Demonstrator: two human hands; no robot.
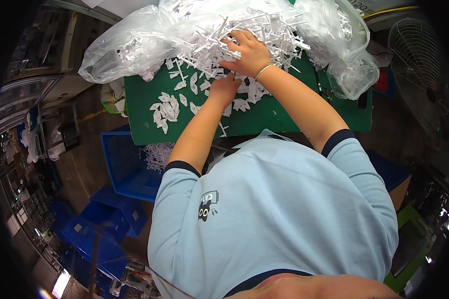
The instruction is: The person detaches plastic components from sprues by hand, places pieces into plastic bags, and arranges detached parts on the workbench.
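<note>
The person, in a pale blue shirt with dark trim, is at the near edge of the green desk. A fan with a round wire guard is beyond the desk's right end. A blue crate is below the desk's near left corner; thin white scraps lie in it, close under the desk's edge. Two clear bags of white parts flank the desk's far side: the left bag at the far left corner, the right bag at the far right. Between them, at the middle of the desk's far side, is the pile of tangled white plastic pieces.

The right hand lies on the pile at the desk's far middle, its fingers spread and bent; whether they grip a piece cannot be told. The left hand is just nearer the desk's front, below the right hand, fingertips drawn in at the pile's edge; what they hold, if anything, cannot be told.

A small heap of flat white parts lies on the desk's left portion. Loose parts are scattered across the desk's middle. A bracelet circles the right wrist, above the desk.
</note>
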